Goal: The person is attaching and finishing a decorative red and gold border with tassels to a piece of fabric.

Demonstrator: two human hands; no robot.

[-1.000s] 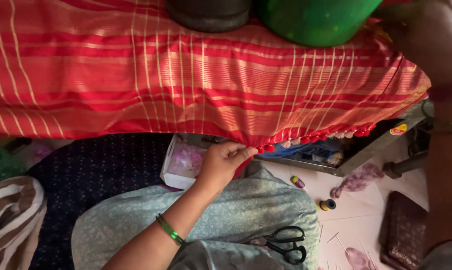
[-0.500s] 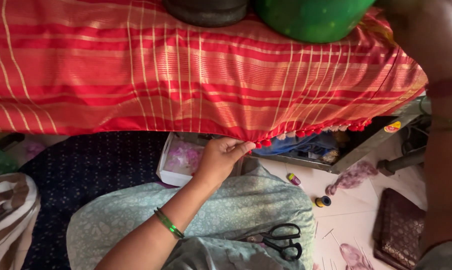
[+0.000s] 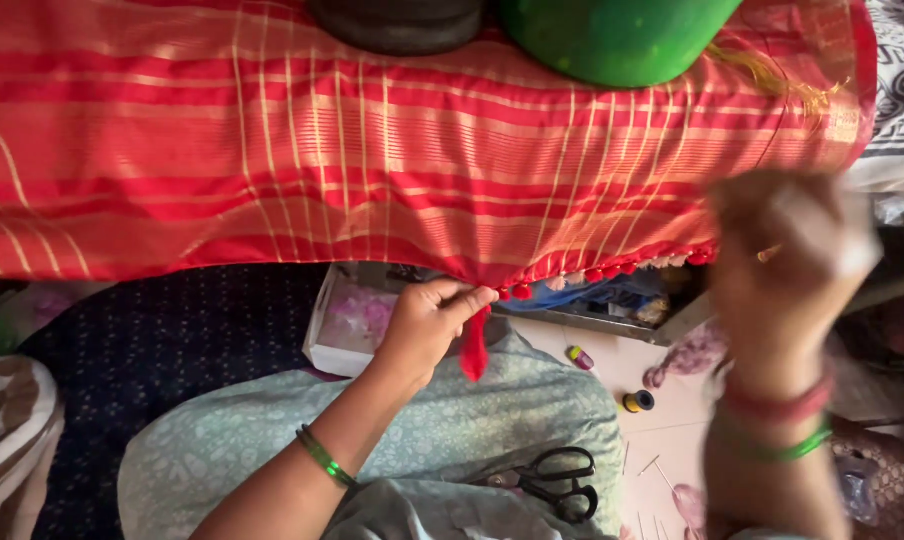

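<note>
Head view: your left hand [image 3: 427, 325] pinches the red striped cloth's [image 3: 392, 170] lower edge.
Its fingers close on a red tassel [image 3: 474, 345] there. Your right hand [image 3: 787, 260] is raised and blurred; I cannot tell its grip. Black scissors [image 3: 557, 482] lie on your lap.

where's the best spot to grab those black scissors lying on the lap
Probably by the looped handles of the scissors, coming from above on the right: the two rings lie flat and open on the pale green cloth, while the blades point left, partly tucked into a fold. The right hand is raised, blurred.
</note>
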